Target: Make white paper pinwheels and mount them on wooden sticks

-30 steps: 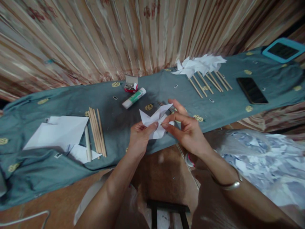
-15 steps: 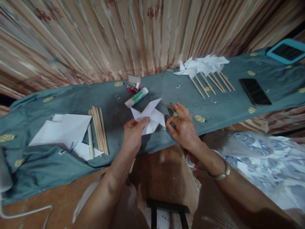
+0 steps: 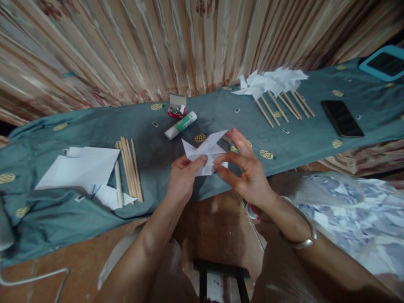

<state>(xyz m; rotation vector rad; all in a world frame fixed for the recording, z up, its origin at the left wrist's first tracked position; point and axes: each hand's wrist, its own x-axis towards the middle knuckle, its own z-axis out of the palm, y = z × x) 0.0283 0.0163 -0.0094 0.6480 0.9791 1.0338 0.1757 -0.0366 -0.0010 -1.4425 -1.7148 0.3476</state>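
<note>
A white paper pinwheel (image 3: 206,147) with folded blades is in front of me, just above the cloth. My left hand (image 3: 184,174) pinches it, thumb pressed near its middle. Close against its right side, my right hand (image 3: 244,170) has thumb and forefinger drawn together in a pinch, other fingers raised. Whatever sits between those fingertips is too small to make out. Beyond the pinwheel lie a glue stick (image 3: 181,125) and an open little red box of metal tacks (image 3: 177,110).
Several finished pinwheels on sticks (image 3: 273,84) lie at the back right, near a black phone (image 3: 342,118) and a blue-framed tablet (image 3: 385,63). To the left are paper sheets (image 3: 85,166), a white pen (image 3: 119,185) and loose wooden sticks (image 3: 131,168). A bag of paper scraps (image 3: 350,214) stands right.
My right hand has moved left from beside the pinwheel, so its pinched fingertips are now at the paper. My left hand and the pinwheel have shifted slightly right.
</note>
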